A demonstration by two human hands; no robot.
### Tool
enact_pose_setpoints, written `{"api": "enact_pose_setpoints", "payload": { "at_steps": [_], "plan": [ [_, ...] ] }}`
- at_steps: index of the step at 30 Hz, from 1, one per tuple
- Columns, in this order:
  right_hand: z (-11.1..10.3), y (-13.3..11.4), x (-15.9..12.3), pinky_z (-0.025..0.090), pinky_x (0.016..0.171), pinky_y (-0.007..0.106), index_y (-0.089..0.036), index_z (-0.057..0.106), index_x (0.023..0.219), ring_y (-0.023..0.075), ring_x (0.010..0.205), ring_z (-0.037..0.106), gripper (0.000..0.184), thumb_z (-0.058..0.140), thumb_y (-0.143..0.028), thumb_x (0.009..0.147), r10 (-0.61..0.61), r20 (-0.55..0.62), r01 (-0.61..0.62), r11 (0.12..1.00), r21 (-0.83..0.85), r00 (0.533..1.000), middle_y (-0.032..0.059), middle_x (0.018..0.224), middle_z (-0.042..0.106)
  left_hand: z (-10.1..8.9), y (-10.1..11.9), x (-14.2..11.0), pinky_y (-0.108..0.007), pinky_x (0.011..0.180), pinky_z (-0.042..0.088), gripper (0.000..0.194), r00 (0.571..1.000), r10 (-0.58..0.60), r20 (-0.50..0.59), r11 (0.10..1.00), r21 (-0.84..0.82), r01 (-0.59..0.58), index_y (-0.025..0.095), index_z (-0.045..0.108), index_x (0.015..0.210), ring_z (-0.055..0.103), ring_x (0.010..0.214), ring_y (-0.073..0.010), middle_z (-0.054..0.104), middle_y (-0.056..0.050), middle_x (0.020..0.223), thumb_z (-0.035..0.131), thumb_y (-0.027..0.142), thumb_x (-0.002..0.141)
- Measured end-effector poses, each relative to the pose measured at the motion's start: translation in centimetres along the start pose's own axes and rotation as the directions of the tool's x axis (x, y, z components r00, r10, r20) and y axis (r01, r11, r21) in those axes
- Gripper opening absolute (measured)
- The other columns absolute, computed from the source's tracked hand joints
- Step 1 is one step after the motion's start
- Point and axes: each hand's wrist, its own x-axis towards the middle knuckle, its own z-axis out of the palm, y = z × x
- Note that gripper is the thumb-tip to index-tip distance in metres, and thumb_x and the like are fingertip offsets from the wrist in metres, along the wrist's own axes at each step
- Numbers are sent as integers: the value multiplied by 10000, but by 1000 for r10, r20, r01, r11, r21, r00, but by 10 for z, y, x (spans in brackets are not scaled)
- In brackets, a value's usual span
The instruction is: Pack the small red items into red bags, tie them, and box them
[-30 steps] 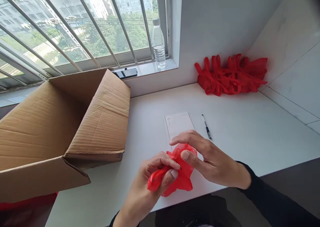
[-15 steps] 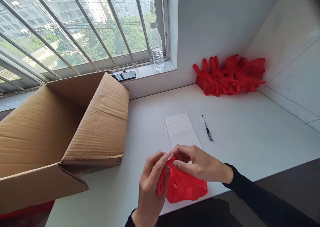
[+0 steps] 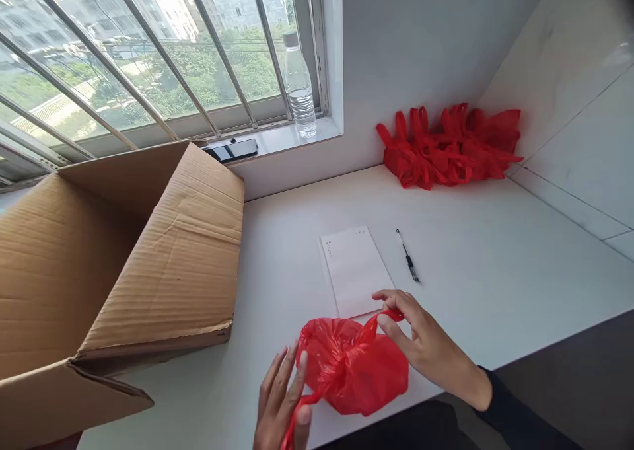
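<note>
The left hand (image 3: 282,394) and right hand (image 3: 430,347) each pinch a twisted end of the red bag (image 3: 366,377), near the table's front edge. Its thin plastic looks soft, slippery and easily torn, best held at those ends.

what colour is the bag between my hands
The bag is red, best seen in the head view.

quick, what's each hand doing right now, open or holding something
Left hand: holding one twisted end of the red bag, fingers partly spread.
Right hand: holding the other end between thumb and fingers.
</note>
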Motion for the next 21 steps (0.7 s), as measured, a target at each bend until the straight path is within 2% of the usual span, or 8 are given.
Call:
{"api": "enact_pose_setpoints", "payload": {
  "at_steps": [3,5,6,9,13,15,18,21],
  "plan": [
    [30,0,-5,594,935,363,-284,520,1119,210,1255,612,216,402,-463,1090,-82,-45,84,996,36,996,68,1446,579,30,17,20,-478,1270,265,630,989,148,7,988,48,-148,156,265,1646,270,1576,-309,375,-122,1681,275,463,1095],
    [50,9,-8,523,1116,416,-277,510,1161,217,1352,568,157,410,-377,1092,-247,-56,243,967,-75,967,79,1460,590,50,18,29,-458,1294,193,607,964,253,78,956,133,-262,100,273,1633,253,1584,-285,412,-135,1659,303,386,1098],
    [60,17,-8,504,1149,439,-271,515,1145,234,1393,541,123,436,-341,1081,-335,-52,324,934,-153,941,84,1480,587,59,15,31,-443,1302,165,587,950,292,113,935,174,-309,92,293,1625,254,1584,-266,446,-127,1640,330,332,1090],
    [78,44,-5,538,1130,493,-264,518,1160,283,1447,496,126,508,-260,1034,-502,-34,458,812,-361,864,88,1518,579,80,4,28,-425,1318,106,607,931,336,143,894,263,-363,104,329,1613,250,1585,-227,552,-94,1567,432,216,1025],
    [83,62,2,535,1126,556,-248,527,1125,309,1433,511,163,509,-177,979,-596,-46,507,718,-476,801,100,1491,608,92,-1,20,-463,1319,123,683,954,290,73,905,303,-298,130,327,1619,293,1571,-225,601,-72,1523,423,65,946],
    [82,63,5,511,1143,585,-236,525,1176,309,1435,508,223,495,-155,970,-606,-27,516,699,-495,795,106,1504,595,93,3,19,-469,1315,131,687,959,268,90,913,293,-282,131,323,1622,315,1562,-233,579,-71,1545,394,62,942],
    [81,62,8,465,1172,618,-226,492,1309,302,1467,466,342,474,-137,979,-569,38,509,702,-497,821,108,1548,548,93,8,21,-471,1314,120,671,963,244,116,929,258,-266,144,307,1631,325,1558,-243,552,-67,1570,379,104,966],
    [78,62,7,415,1210,613,-242,508,1280,286,1490,433,277,461,-177,1015,-501,62,477,771,-421,863,96,1565,531,94,11,21,-452,1313,140,639,975,187,119,957,202,-209,178,276,1644,360,1542,-221,554,-58,1570,348,119,1012]
  ]
}}
